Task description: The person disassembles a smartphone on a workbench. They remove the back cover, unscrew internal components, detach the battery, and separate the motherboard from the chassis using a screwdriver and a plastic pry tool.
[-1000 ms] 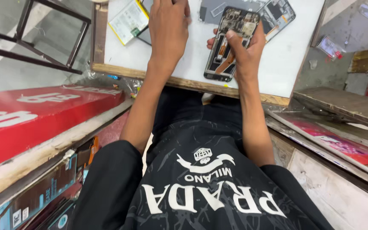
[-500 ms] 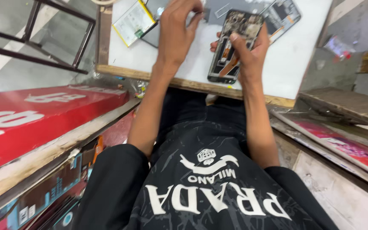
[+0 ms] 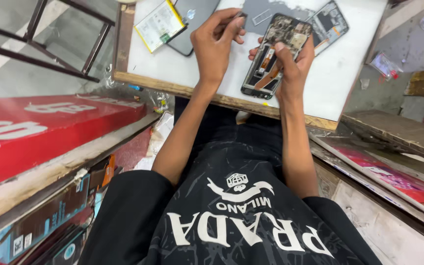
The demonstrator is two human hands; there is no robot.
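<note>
Both hands worked over the white board (image 3: 182, 68). I held the opened phone (image 3: 273, 56) tilted in my right hand (image 3: 290, 66), fingers wrapped round its frame, thumb on its edge. My left hand (image 3: 214, 41) pinched a small grey part (image 3: 240, 17) beside it; seating that part, I judged, needed careful alignment.

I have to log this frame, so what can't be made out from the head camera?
- Small tool in the left hand: fingers cover most of it, kind unclear.
- Opened phone in the right hand: inner parts too small.
- Dark phone back and second opened phone: cut by top edge.
</note>
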